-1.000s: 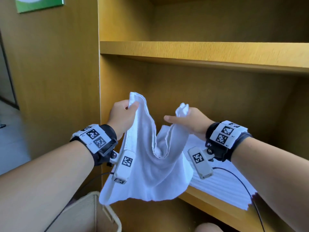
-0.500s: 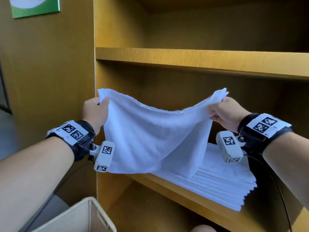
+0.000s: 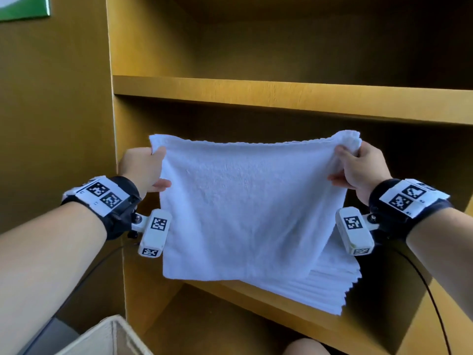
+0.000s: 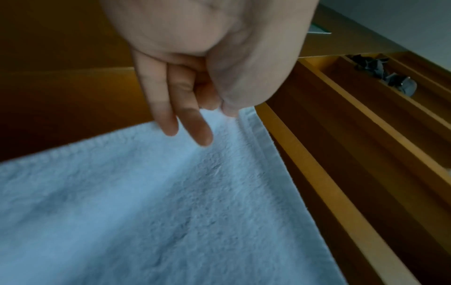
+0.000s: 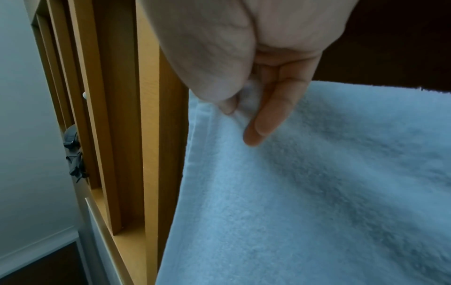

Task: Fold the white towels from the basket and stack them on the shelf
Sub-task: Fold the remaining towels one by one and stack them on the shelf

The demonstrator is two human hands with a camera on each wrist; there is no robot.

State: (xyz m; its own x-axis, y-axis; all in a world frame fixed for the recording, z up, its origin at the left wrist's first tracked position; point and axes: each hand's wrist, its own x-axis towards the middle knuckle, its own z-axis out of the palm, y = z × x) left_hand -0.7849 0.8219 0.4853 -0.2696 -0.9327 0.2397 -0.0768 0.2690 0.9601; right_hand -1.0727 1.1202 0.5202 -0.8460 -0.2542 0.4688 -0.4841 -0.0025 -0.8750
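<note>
A white towel hangs flat and stretched wide in front of the wooden shelf. My left hand pinches its upper left corner, and my right hand pinches the upper right corner. The left wrist view shows thumb and fingers on the towel near its hem. In the right wrist view the thumb and a finger clamp the towel at its edge. Behind the towel's lower right, a stack of folded white towels lies on the lower shelf board.
The cream basket's rim shows at the bottom left, below my left arm. The cabinet's side panel stands just left of my left hand. Black cables run from both wrist cameras. A green sign hangs top left.
My hands moved apart, and the bunched, sagging towel has been pulled out taut into a flat sheet. The view has shifted so the shelf sits more to the right.
</note>
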